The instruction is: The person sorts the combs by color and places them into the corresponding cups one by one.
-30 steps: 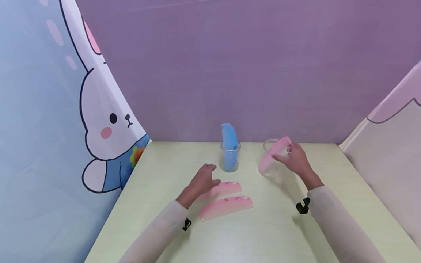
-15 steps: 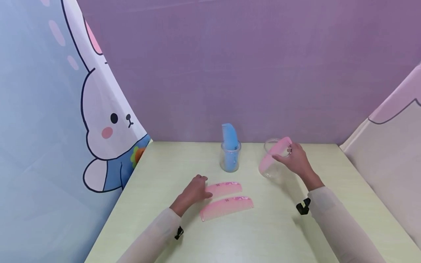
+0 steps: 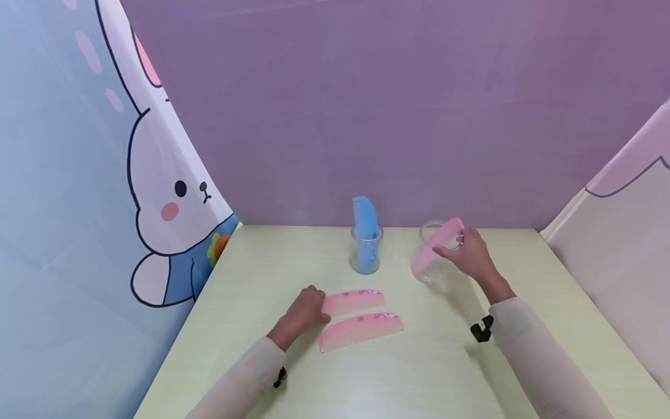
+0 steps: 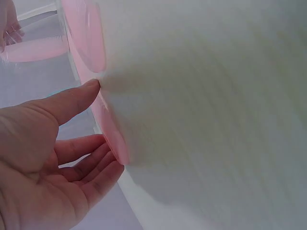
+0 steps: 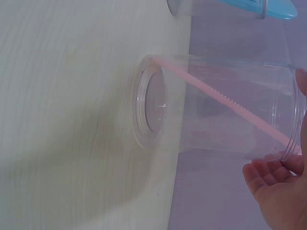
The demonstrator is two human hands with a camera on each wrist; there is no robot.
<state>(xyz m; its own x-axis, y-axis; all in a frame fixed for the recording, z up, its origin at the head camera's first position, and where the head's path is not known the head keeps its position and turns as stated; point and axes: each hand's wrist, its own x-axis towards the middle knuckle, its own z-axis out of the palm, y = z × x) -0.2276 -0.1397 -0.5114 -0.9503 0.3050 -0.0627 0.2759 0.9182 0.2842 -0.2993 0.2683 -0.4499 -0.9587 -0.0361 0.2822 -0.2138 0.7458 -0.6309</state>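
We saw the left hand bent loosely at the far pink comb, left end, lower centre; couldn't tell if it gripped. Right hand pinched the clear jar by its rim, right of centre. We judged an even two-edge pinch best.

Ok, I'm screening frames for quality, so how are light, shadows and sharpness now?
Head: even light, soft shadows, pale sheen on the table; left wrist: hazy, left hand clearer than the washed-out table; right wrist: glints on the clear cup, a broad soft shadow.
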